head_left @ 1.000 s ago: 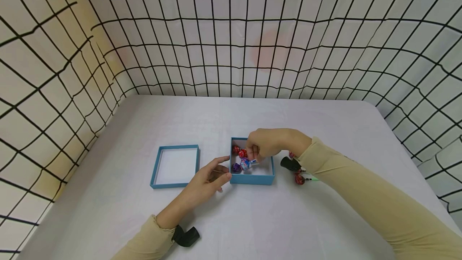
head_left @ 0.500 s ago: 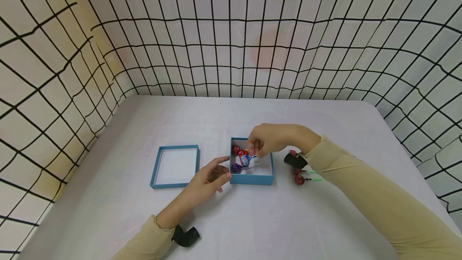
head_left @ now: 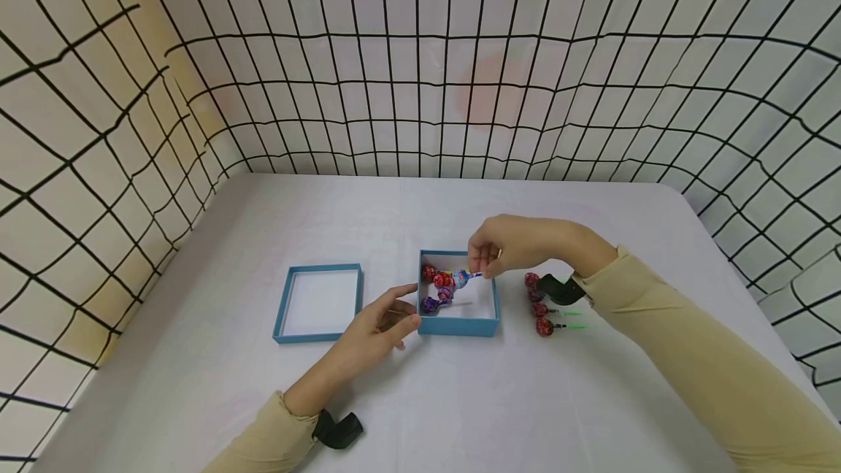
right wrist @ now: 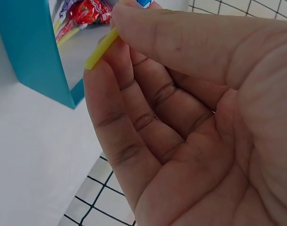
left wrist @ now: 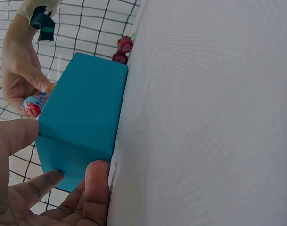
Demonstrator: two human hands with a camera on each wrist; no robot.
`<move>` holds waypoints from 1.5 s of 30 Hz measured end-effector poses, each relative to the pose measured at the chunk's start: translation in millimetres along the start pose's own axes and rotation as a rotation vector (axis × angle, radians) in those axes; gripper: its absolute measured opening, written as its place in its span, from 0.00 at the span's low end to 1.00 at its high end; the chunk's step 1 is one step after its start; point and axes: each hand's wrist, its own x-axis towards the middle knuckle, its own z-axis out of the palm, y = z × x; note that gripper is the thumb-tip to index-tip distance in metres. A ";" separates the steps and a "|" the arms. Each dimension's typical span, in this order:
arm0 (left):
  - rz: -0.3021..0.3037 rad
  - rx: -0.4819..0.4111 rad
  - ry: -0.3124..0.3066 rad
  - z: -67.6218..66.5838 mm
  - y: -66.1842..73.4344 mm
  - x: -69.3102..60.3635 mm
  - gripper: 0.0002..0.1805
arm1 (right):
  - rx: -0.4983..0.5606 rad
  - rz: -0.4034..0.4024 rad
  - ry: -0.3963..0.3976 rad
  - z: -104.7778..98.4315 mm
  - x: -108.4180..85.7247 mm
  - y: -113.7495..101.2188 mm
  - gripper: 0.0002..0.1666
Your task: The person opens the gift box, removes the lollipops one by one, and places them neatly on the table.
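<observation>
My right hand (head_left: 519,243) pinches a lollipop (head_left: 462,278) in a blue and red wrapper, over the right part of an open blue box (head_left: 458,326). Its yellow stick (right wrist: 103,48) runs between thumb and fingers in the right wrist view. Inside the box lie more lollipops, among them a red one (head_left: 429,273) and a purple one (head_left: 429,305). My left hand (head_left: 374,331) touches the box's left end with spread, loosely bent fingers. In the left wrist view, fingertips rest against the blue outer walls (left wrist: 86,99).
Several dark red lollipops (head_left: 544,326) with green sticks lie in a column right of the box, partly behind the right wrist's black strap (head_left: 558,289). The blue-edged lid (head_left: 318,338) lies at the left. Black netting (head_left: 420,79) hangs behind the white table (head_left: 460,414).
My right hand has drawn the blue-wrapped lollipop up and to the right, away from the others in the box. More of the red lollipops outside now show. The left hand stays still.
</observation>
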 end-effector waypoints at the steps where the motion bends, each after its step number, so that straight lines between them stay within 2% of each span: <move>1: -0.001 0.000 -0.001 -0.1 -0.1 0.0 0.32 | 0.001 0.000 0.004 -0.5 -2.3 1.0 0.05; 11: -0.007 -0.001 -0.002 -0.3 -0.3 -0.1 0.32 | 0.016 0.033 0.038 -1.3 -26.2 11.1 0.04; 21: -0.005 -0.007 -0.003 -1.0 -1.6 0.1 0.32 | 0.064 0.072 0.074 6.1 -52.8 24.7 0.05; 32: -0.009 -0.009 -0.004 -1.4 -1.5 -0.1 0.32 | 0.120 0.081 0.130 26.8 -78.5 43.1 0.02; 45: -0.002 -0.008 -0.002 -2.0 -0.8 -0.5 0.32 | 0.200 0.085 0.159 55.4 -101.1 64.7 0.03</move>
